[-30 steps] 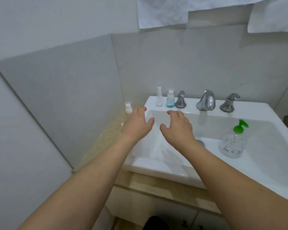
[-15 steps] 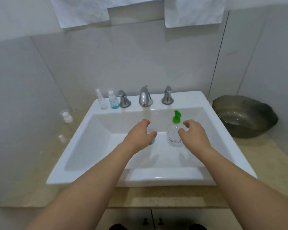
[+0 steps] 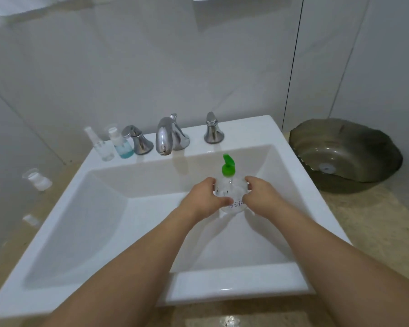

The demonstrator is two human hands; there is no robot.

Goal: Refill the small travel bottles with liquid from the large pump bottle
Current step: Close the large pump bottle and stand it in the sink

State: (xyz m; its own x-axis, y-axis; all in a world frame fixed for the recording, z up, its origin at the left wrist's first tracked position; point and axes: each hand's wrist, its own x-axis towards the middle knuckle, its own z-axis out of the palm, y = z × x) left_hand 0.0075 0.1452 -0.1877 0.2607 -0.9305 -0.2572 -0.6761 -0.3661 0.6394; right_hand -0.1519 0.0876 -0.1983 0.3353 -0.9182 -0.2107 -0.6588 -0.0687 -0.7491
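Both hands' grip curled round pump bottle (image 3: 229,185), white sink (image 3: 222,287), beige counter (image 3: 376,223), tiled wall (image 3: 151,67)

The sink (image 3: 222,287) is set in the table (image 3: 373,223) against the wall. On its back ledge, left to right: spray bottle (image 3: 99,145), small bottle (image 3: 121,143), left tap handle (image 3: 137,140), spout (image 3: 167,136), right tap handle (image 3: 212,129). The pump bottle (image 3: 229,185) stands upright in the basin, right of centre, before the spout, gripped between the left hand (image 3: 204,200) and right hand (image 3: 261,197). A third small bottle (image 3: 38,179) stands on the table left of the sink. A bowl (image 3: 345,153) sits on the table right of the sink.
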